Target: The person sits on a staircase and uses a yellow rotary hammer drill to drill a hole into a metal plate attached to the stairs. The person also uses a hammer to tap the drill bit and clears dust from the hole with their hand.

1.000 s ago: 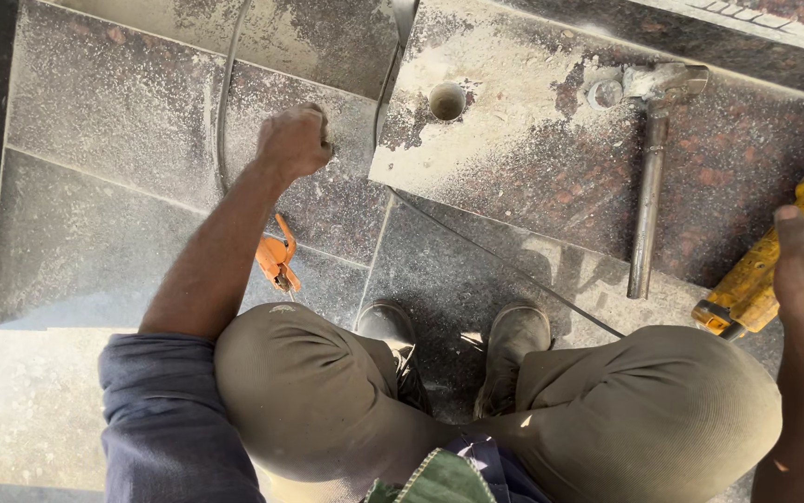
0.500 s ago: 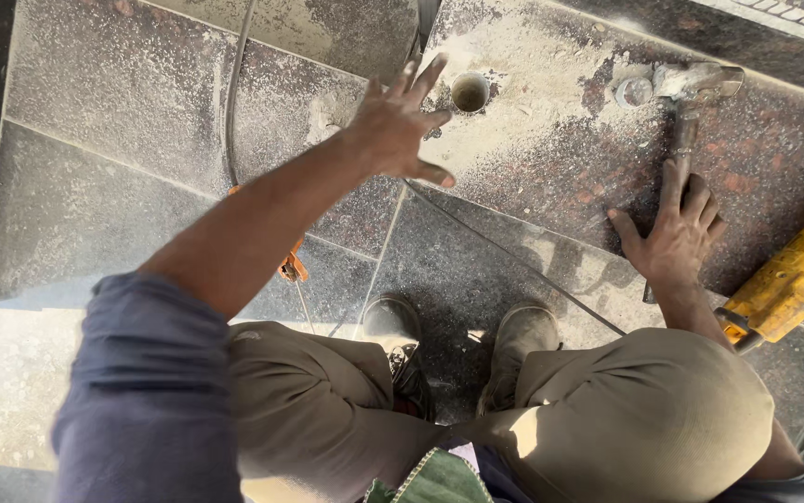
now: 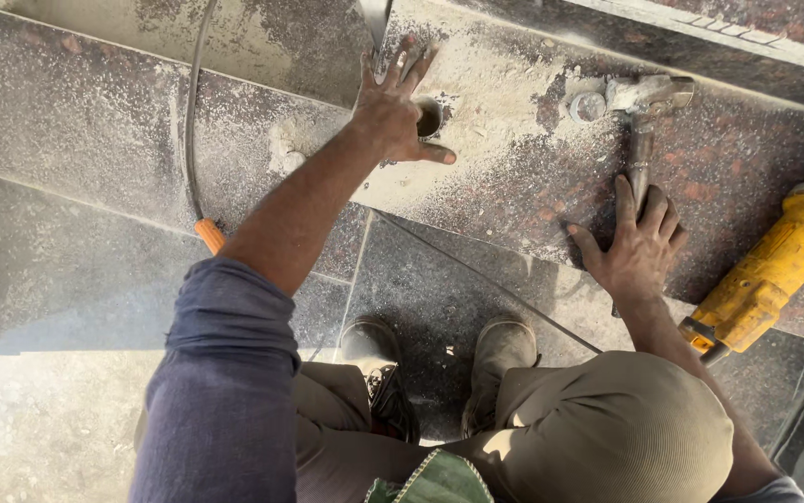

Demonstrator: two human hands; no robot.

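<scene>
In the head view, the person crouches over a dusty granite slab [image 3: 718, 177], and everything is best placed from the round hole [image 3: 430, 116] drilled through it. The left hand [image 3: 392, 107] lies flat just to the left of the hole, fingers spread and pointing away from the body, the thumb stretched out below the hole's rim; it seems laid there to feel or brush the thick pale dust around the opening. A grey metal blade-like piece [image 3: 376, 23] stands just above the hole, at the fingertips; whether they touch it I cannot tell.

Well to the right of the hole, the right hand [image 3: 636, 251] presses palm-down with fingers spread over the handle of a hammer [image 3: 644, 121], whose head lies up by a small metal ring [image 3: 588, 105]. The hand appears to brace the body's weight as it leans forward. Farther right of the hole rests a yellow power tool [image 3: 774, 270], laid aside on the slab. Left of the hole, a dark cable [image 3: 189, 140] runs down to an orange-handled end [image 3: 208, 235]. Below the hole sit the person's two dusty shoes [image 3: 504, 349].
</scene>
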